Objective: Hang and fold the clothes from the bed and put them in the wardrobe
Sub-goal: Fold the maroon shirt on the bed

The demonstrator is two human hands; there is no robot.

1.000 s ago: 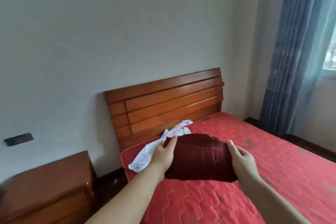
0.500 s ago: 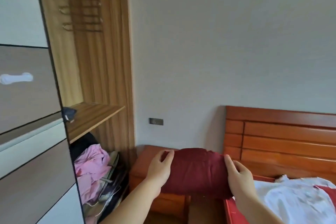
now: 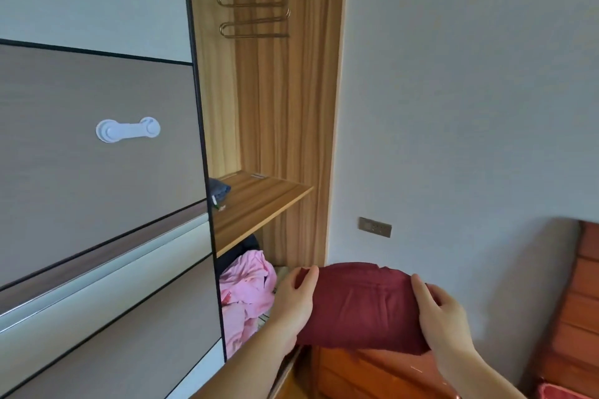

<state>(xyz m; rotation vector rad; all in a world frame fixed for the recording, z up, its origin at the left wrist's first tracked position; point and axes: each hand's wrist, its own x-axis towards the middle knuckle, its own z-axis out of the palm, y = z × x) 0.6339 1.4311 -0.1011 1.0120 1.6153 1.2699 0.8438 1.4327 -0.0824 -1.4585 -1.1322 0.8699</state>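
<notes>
The left hand [image 3: 296, 301] and right hand [image 3: 444, 317] grip the two ends of a folded dark red garment [image 3: 363, 304], held in the air above a wooden nightstand [image 3: 366, 372], just beside the open wardrobe [image 3: 285, 126]. Pink clothes [image 3: 246, 295] lie under its shelf [image 3: 256, 201].

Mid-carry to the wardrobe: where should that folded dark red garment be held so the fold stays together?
Hold the folded dark red garment by its two short ends, coming in from the sides, as the left hand and right hand do now. It is a thick soft bundle, wider than tall, so pressing inward with fingers wrapped under probably keeps the layers stacked.
</notes>
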